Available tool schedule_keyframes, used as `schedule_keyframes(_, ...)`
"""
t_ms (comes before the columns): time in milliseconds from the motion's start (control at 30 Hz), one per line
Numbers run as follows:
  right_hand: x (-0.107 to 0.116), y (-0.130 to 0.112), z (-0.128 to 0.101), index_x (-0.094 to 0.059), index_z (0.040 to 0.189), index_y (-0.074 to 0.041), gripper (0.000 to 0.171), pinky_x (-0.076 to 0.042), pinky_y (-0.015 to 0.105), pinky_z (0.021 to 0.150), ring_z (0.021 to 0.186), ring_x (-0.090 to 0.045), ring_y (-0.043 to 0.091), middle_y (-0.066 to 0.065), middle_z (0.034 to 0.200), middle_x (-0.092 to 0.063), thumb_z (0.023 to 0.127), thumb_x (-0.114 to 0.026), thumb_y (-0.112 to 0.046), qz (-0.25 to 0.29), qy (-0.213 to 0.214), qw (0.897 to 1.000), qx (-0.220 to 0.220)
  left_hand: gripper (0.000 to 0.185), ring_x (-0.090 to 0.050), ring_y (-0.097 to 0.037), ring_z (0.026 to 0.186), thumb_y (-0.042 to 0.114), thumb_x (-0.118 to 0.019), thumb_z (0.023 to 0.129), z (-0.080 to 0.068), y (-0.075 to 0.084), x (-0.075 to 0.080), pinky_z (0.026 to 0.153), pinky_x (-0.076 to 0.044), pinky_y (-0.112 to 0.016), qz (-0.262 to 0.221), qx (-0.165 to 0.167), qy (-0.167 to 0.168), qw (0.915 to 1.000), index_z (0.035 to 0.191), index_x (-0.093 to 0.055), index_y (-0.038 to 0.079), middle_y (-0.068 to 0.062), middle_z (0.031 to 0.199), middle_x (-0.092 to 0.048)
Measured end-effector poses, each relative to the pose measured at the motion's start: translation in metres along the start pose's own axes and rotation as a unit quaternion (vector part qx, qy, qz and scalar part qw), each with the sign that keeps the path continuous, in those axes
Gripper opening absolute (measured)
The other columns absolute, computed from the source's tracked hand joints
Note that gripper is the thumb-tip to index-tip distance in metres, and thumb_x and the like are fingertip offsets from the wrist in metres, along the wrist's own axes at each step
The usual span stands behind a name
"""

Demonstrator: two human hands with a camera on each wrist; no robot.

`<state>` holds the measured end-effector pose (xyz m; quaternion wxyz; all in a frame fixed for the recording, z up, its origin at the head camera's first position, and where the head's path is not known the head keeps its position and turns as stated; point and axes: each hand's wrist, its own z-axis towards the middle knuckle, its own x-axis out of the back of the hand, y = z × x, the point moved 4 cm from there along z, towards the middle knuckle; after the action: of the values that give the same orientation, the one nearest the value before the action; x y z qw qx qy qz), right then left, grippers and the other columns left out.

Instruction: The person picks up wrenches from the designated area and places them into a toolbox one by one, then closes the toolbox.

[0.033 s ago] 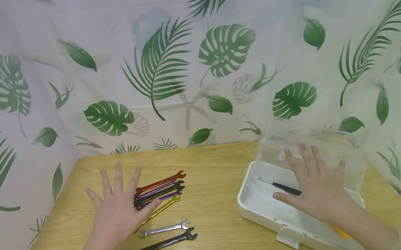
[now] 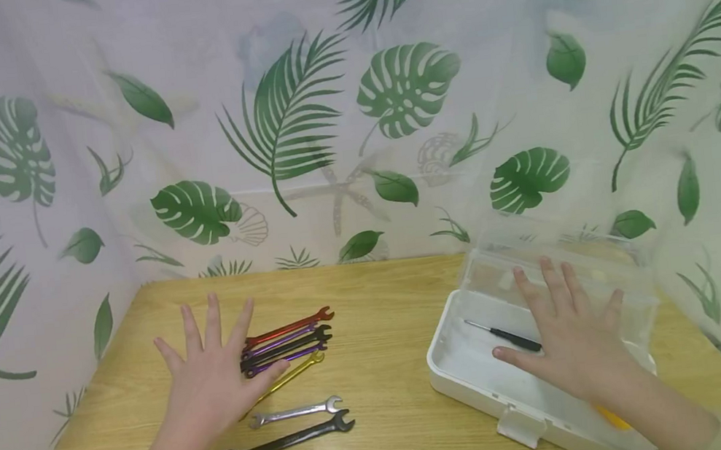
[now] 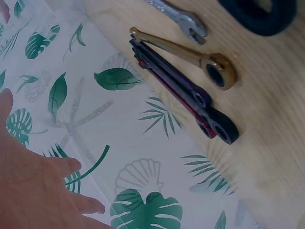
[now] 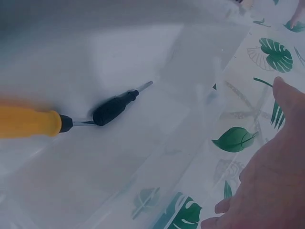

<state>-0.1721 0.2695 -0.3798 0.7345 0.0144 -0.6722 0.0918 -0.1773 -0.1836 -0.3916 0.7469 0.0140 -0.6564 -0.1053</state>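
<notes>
The surface is pale wood-grain laminate, smooth with a glossy glare patch near the black wrench, which looks matt metal beside the bright polished silver wrench. The stacked wrenches behind it wear shiny coloured metallic coats. Right of them, the white box is smooth plastic with a clear lid, and the screwdriver inside it has a matt black handle.

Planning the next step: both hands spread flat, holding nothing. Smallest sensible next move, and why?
Probably lower the left hand onto the stacked wrenches beside its thumb and grip one. Both hands are open and hold nothing; the right hand hovers over the open white box, which holds only a black screwdriver and a yellow-handled tool, leaving room for wrenches.
</notes>
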Motion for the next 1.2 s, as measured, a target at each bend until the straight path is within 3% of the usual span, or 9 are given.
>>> schedule_keyframes(433,0.005,0.010,-0.023,-0.002,0.172,-0.019,0.123,0.001,0.100,0.101,0.161,-0.003,0.056,0.029,0.176,-0.001,0.087,-0.064,-0.082,-0.024,0.005,1.000,0.001,0.102,-0.003,-0.065,0.157,0.084,-0.051,0.092,0.000,0.002,-0.009,0.111,-0.002,-0.094,0.002,-0.011,-0.007,0.9999,0.169,-0.030,0.021,-0.031,0.174,-0.012)
schedule_keyframes(767,0.005,0.023,-0.035,0.005,0.172,-0.020,0.123,0.005,0.096,0.107,0.162,0.005,0.053,0.029,0.176,0.005,0.089,-0.064,-0.078,-0.018,0.012,1.000,-0.009,0.096,-0.004,-0.062,0.159,0.078,-0.054,0.095,0.005,0.014,-0.015,0.115,-0.006,-0.091,-0.002,-0.040,-0.005,0.9992,0.169,-0.030,0.021,-0.028,0.175,-0.012)
schedule_keyframes(1200,0.002,0.051,-0.052,-0.002,0.172,-0.014,0.124,0.008,0.092,0.112,0.161,-0.001,0.055,0.031,0.175,-0.001,0.087,-0.069,-0.075,-0.022,0.059,0.998,-0.029,0.097,-0.009,-0.056,0.161,0.079,-0.057,0.093,0.016,0.045,-0.022,0.120,-0.011,-0.086,-0.007,-0.075,-0.014,0.9970,0.169,-0.030,0.024,-0.024,0.177,-0.015)
